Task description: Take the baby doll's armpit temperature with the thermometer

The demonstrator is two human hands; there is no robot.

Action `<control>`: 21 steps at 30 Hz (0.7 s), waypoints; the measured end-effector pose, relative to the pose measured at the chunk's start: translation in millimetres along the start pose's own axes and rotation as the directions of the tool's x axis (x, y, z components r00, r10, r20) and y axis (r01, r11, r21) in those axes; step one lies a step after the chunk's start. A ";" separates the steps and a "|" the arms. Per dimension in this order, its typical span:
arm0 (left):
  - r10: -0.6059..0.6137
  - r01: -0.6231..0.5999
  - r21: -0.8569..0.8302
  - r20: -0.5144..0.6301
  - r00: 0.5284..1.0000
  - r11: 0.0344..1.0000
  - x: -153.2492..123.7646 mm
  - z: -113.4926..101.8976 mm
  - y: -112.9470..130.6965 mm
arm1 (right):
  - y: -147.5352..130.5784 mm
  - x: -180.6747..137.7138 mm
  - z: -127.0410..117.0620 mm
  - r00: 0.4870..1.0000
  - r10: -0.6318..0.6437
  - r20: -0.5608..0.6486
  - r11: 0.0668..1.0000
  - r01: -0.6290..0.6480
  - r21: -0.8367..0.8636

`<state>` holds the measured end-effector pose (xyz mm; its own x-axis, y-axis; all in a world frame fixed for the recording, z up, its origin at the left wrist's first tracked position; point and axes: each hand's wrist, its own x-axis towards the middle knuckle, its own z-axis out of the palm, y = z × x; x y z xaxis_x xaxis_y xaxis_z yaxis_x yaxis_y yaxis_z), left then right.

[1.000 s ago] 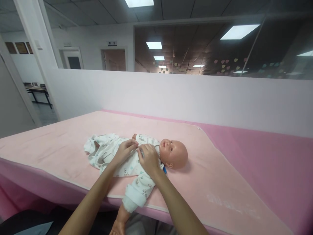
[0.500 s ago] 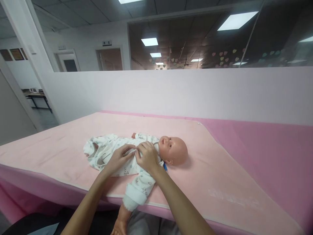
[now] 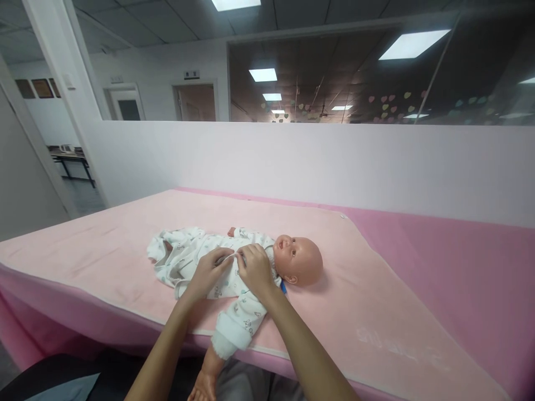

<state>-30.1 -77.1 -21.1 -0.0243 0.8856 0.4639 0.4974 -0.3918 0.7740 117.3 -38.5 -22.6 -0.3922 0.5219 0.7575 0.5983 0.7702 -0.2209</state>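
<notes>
We see a bald baby doll [image 3: 301,260] lying on its back on a pale pink mat [image 3: 376,312], its head to the right and its face turned upward. It wears a white printed garment [image 3: 228,287], which lies smooth over the chest and is loosely crumpled toward the left end, where the legs are mostly hidden in the cloth. Over the middle of the chest our two hands meet: the left hand [image 3: 208,272] has its thumb and fingers drawn together on a thin edge of the garment, and the right hand [image 3: 256,270], just beside it and nearer the head, pinches the same edge with its fingers bent; we cannot tell whether a fastener sits beneath the fingertips. The doll's near arm, in a sleeve [image 3: 239,324] with a thick turned-back cuff, reaches toward us past the mat's front edge, its bare hand hanging above our grey trousers [image 3: 253,383]. A bit of blue material [image 3: 283,287] shows beside its neck. Under the mat lies a deeper pink cover [image 3: 455,273], and behind it a white wall [image 3: 301,159] rises to a wide window [image 3: 334,78].
</notes>
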 end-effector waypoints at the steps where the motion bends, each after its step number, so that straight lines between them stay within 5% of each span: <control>1: -0.010 0.010 -0.033 0.017 1.000 0.999 0.2 -1.2 -0.4 | -0.1 0.0 -0.3 1.000 -0.003 0.001 1.000 0.003 0.003; 12: -0.063 0.084 -0.230 0.095 0.993 0.969 0.0 -7.7 -10.9 | -1.2 -0.6 -1.7 1.000 -0.007 0.008 1.000 0.007 -0.002; 21: -0.094 0.113 -0.170 0.115 0.989 0.979 -3.1 -12.9 -7.6 | -1.5 -0.4 -3.6 0.999 -0.031 0.012 1.000 0.031 -0.002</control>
<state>-45.0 -80.1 -22.9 0.0294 0.9413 0.3364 0.3368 -0.3262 0.8833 119.1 -41.2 -20.4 -0.4190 0.5023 0.7564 0.5873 0.7853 -0.1961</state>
